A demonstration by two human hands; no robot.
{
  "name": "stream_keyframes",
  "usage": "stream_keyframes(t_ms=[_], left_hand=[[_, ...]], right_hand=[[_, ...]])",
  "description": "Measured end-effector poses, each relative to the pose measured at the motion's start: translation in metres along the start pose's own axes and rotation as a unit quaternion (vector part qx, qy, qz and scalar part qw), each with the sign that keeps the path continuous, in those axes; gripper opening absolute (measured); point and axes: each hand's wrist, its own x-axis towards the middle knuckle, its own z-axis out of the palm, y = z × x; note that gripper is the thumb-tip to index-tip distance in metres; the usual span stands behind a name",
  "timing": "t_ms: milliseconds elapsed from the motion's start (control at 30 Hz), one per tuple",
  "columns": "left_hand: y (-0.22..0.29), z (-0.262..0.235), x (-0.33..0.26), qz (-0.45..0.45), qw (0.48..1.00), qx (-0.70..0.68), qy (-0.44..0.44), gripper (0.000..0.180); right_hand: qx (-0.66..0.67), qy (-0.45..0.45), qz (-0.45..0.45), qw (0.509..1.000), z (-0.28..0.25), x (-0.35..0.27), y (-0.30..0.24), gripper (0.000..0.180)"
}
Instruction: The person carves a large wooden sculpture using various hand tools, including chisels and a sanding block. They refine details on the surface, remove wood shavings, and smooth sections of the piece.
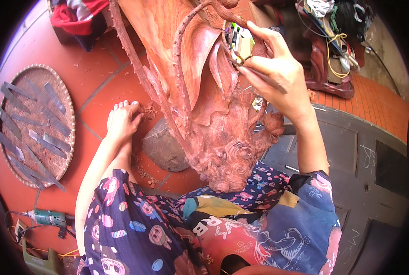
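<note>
A large reddish-brown wood carving [222, 151], with curls at its near end and smooth leaf-like folds above, leans in front of me. My right hand [278, 68] is at its upper right side, pinching a thin dark blade-like carving tool [271, 80]. The tool's tip is near an opening in the wood; I cannot tell if it touches. The index finger reaches up against the carving. My left hand [125, 123] holds no tool and rests loosely by my bare foot [121, 105], left of the carving, with its fingers partly hidden.
A round woven tray [68, 151] with several flat metal blades [53, 120] lies at the left. Below it are a green power tool [48, 217] and cords. A rounded dark block [164, 145] sits beneath the carving. Wood shavings dot the tiles. A dark panel [333, 137] lies at the right.
</note>
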Motion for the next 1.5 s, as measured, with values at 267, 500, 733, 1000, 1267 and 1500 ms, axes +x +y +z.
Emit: stream_keyframes(t_ms=[267,500,733,1000,1267,1500], left_hand=[[0.001,0.001,0.003,-0.011,1.0,0.012,-0.023,0.015],[0.0,0.0,0.002,-0.023,0.999,0.016,-0.028,0.016],[0.006,-0.008,-0.001,-0.015,1.0,0.004,-0.016,0.015],[0.004,-0.006,0.0,-0.01,1.0,0.005,-0.019,0.015],[0.009,-0.011,0.001,-0.015,1.0,0.007,-0.022,0.015],[0.005,-0.007,0.001,-0.02,1.0,0.005,-0.023,0.015]], right_hand=[[0.045,0.072,0.02,0.996,0.01,0.009,0.013,0.011],[0.006,0.018,0.027,0.999,0.001,0.011,-0.001,0.009],[-0.023,-0.005,0.029,0.999,0.001,0.006,-0.005,0.011],[0.076,0.081,0.01,0.994,0.014,0.011,0.016,0.011],[-0.011,0.014,0.025,1.0,0.002,0.011,0.004,0.014],[0.0,0.0,0.008,1.0,-0.003,0.009,0.001,0.013]])
